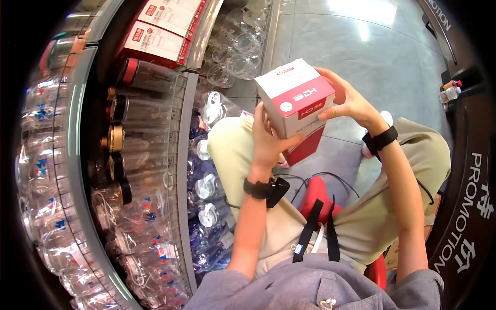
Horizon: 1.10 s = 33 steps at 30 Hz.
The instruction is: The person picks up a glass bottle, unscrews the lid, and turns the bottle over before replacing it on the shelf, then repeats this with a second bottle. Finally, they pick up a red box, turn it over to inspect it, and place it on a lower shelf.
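Note:
A red and white cardboard box [295, 111] is held up between my two hands, tilted, above the floor between my knees. My left hand [269, 138] is wrapped round its lower left side, thumb across the front face. On the upper right side, my right hand [351, 101] grips the box with its thumb on the near face and fingers behind the far edge. The fingertips behind the box are hidden. Dark bands circle both wrists.
Shelves on the left hold clear jars [147, 137] with dark and gold lids, plus similar red and white boxes [155, 39]. Wrapped plastic bottles [206, 186] line the lowest shelf. A red stool [314, 199] is under me; a black promotion stand [465, 206] is at right.

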Tool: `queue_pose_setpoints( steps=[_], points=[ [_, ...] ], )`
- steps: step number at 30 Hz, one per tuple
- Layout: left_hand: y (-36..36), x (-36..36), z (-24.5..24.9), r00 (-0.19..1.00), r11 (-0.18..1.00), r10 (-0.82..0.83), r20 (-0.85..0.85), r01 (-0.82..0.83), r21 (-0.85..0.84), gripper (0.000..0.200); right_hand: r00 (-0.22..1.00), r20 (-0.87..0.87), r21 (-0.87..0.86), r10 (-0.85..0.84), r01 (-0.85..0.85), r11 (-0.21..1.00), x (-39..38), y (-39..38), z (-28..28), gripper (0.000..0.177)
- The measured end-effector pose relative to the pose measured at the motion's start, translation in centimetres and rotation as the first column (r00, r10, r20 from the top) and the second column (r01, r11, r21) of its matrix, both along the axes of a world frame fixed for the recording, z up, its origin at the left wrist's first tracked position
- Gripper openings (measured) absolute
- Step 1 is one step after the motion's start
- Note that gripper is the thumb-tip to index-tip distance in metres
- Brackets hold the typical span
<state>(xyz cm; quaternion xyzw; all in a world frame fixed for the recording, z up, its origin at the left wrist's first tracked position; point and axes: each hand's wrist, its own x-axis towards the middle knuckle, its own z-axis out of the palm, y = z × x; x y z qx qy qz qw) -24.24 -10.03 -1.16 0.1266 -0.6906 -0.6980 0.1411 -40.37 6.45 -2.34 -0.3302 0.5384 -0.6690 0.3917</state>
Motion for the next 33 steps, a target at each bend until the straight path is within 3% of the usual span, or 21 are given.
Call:
queue_pose_setpoints(
  steps=[3,4,7,8,11,12,15,19,22,25,28,33],
  points=[
    [-0.2,0.5,1.1,1.000,0.957,-0.009,0.027,0.001,0.290,0.090,0.983,0.110,-0.074,0.147,-0.140,0.987,1.2,-0.3,-0.9,0.105],
    [-0.6,1.0,0.3,0.997,0.945,-0.028,-0.076,0.051,0.323,0.080,0.967,0.168,-0.109,0.192,-0.176,0.978,1.6,-0.3,-0.3,0.106],
    [-0.7,1.5,-0.3,0.951,0.734,0.297,-0.089,-0.167,0.658,0.065,0.960,0.184,-0.059,0.211,-0.203,0.977,1.2,-0.6,0.1,0.115],
    [-0.7,1.6,0.0,0.931,0.742,0.366,-0.014,-0.283,0.608,0.059,0.974,0.097,-0.061,0.203,-0.198,0.978,1.6,-0.5,0.2,0.114],
    [-0.7,0.8,0.8,0.899,0.717,0.432,-0.067,-0.297,0.630,0.061,0.962,-0.242,0.096,0.125,-0.104,0.990,3.5,-0.5,1.4,0.116],
    [-0.6,0.6,0.3,0.889,0.728,0.457,-0.023,-0.359,0.584,0.063,0.865,-0.501,0.032,-0.003,0.023,0.999,4.0,-1.1,-1.8,0.115],
    [-0.3,0.0,0.2,0.893,0.708,0.446,0.054,-0.390,0.589,0.063,0.944,-0.328,0.175,-0.022,0.083,0.981,5.0,-1.4,-1.0,0.112],
    [-0.1,-0.9,1.0,0.896,0.712,0.442,0.036,-0.375,0.594,0.065,0.920,-0.318,0.076,-0.229,0.265,0.961,6.0,-1.6,-0.3,0.103],
    [0.0,-1.2,0.4,0.914,0.750,0.397,0.085,-0.376,0.544,0.066,0.849,-0.351,0.023,-0.395,0.429,0.903,7.1,-1.4,0.3,0.094],
    [0.0,-1.2,-1.1,0.930,0.817,0.363,0.051,-0.344,0.463,0.068,0.632,-0.591,-0.067,-0.501,0.580,0.812,7.9,-1.1,-0.1,0.087],
    [-0.3,-0.9,-1.9,0.947,0.888,0.315,0.064,-0.318,0.332,0.071,0.516,-0.699,-0.108,-0.496,0.608,0.786,8.5,-1.1,-0.2,0.083],
    [-0.3,-0.3,0.0,0.949,0.831,0.313,0.033,-0.290,0.474,0.066,0.486,-0.713,-0.218,-0.506,0.532,0.818,7.8,-0.8,0.7,0.073]
  ],
)
